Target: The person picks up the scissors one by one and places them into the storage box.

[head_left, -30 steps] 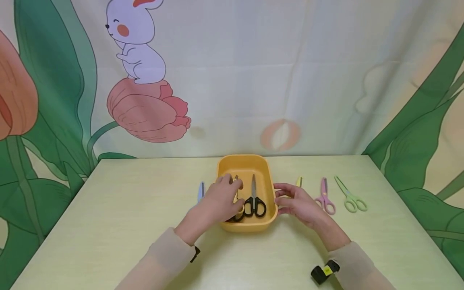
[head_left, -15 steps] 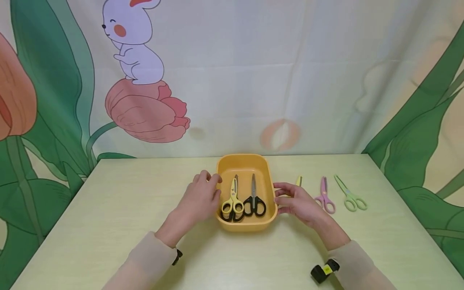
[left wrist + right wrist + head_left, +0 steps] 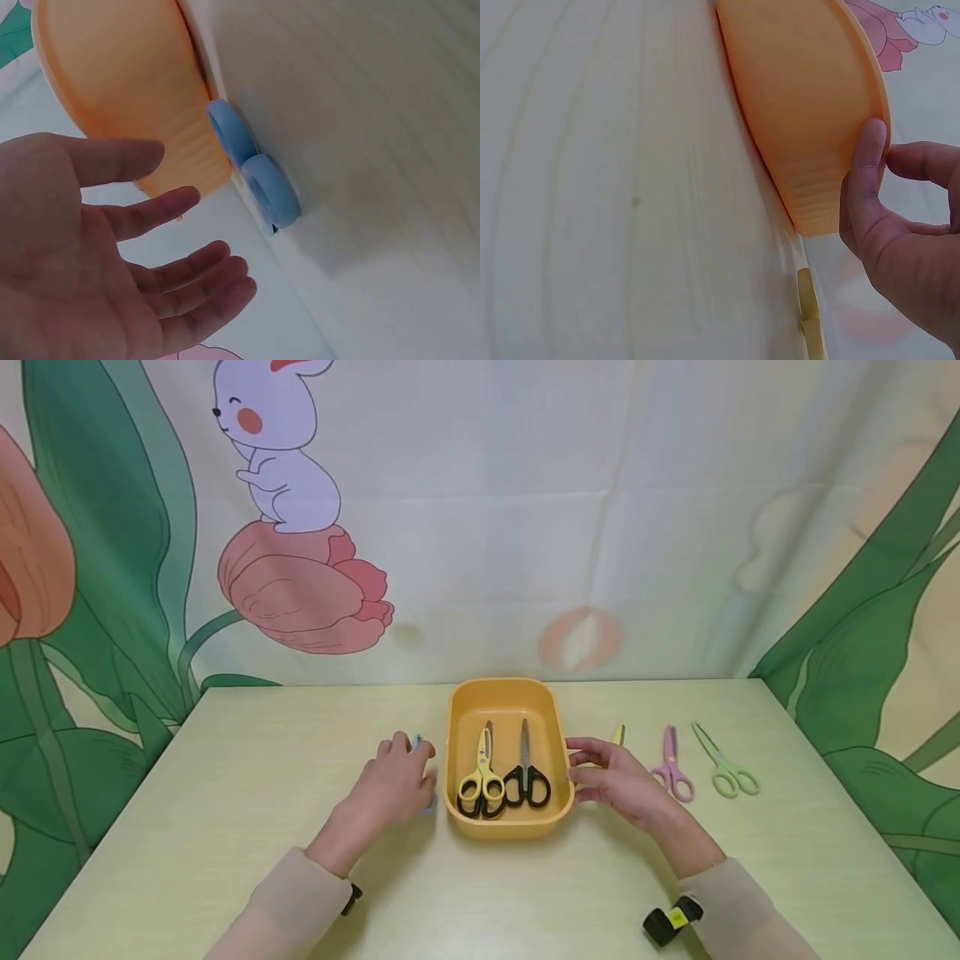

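My left hand [image 3: 393, 777] hovers over the blue scissors [image 3: 417, 742], left of a yellow tray [image 3: 510, 831]. In the left wrist view its fingers are loosely spread, apart from the blue handle loops [image 3: 276, 196]. On the tray's right side, my right hand [image 3: 618, 781] holds the rim; the right wrist view has one digit on the outer wall and another at the edge. Inside the tray, yellow scissors [image 3: 483, 764] lie over a pair whose black handles [image 3: 468, 810] show. Beside them is another black-handled pair of scissors [image 3: 527, 781].
On the table right of the tray lie purple scissors [image 3: 671, 768] and green scissors [image 3: 727, 772]. Another yellow pair of scissors [image 3: 618, 735] is mostly hidden behind my right hand. A printed curtain [image 3: 480, 527] hangs at the table's back edge.
My left hand has come out of the tray and moved left to above the blue scissors, leaving the yellow scissors in the tray. My right hand has stayed at the rim.
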A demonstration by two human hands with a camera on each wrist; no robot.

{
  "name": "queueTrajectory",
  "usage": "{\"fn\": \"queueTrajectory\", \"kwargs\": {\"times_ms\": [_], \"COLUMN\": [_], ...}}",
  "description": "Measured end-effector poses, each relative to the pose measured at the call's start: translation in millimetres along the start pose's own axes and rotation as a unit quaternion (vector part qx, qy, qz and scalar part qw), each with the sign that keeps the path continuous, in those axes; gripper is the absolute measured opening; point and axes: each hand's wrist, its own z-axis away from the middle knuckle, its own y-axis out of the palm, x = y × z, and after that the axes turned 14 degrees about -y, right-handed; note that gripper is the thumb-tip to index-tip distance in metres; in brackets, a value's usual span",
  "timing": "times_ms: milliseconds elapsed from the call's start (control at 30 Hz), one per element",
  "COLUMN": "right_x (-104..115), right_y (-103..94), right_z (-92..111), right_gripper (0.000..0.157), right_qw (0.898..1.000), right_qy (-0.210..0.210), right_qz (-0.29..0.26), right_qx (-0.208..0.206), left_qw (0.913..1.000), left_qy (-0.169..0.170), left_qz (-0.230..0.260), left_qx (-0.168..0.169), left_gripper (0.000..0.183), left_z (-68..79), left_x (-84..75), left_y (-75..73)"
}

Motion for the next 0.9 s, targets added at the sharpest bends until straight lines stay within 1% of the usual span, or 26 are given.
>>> {"fn": "queueTrajectory", "kwargs": {"times_ms": [167, 367, 467, 600, 800, 900], "right_x": [-0.4, -2.0, -2.3, -2.2, -1.8, -1.7], "right_y": [-0.2, -0.5, -0.3, 0.0, -0.2, -0.6], "right_z": [-0.3, -0.1, 0.4, 0.5, 0.5, 0.7], "right_gripper": [0.059, 0.058, 0.058, 0.059, 0.059, 0.059], "right_qw": [1.0, 1.0, 1.0, 1.0, 1.0, 1.0], "right_qy": [-0.002, -0.001, 0.002, 0.002, 0.001, 0.001], "right_qz": [-0.001, -0.004, -0.006, -0.01, -0.012, -0.012], "right_qx": [0.003, 0.002, 0.002, 0.002, 0.001, 0.0], "left_qw": [0.9987, 0.9966, 0.9967, 0.9977, 0.9978, 0.998], "left_qy": [-0.018, -0.022, -0.02, -0.015, -0.015, -0.012], "left_qz": [-0.022, -0.033, -0.03, -0.02, -0.033, -0.035], "left_qx": [0.043, 0.072, 0.073, 0.064, 0.055, 0.051], "left_gripper": [0.039, 0.047, 0.045, 0.04, 0.031, 0.03], "left_z": [1.9, 3.8, 3.5, 1.8, -1.7, -3.0], "left_x": [1.4, 2.4, 2.9, 4.2, 6.7, 6.9], "left_y": [3.2, 6.2, 7.9, 7.8, 7.9, 8.8]}}
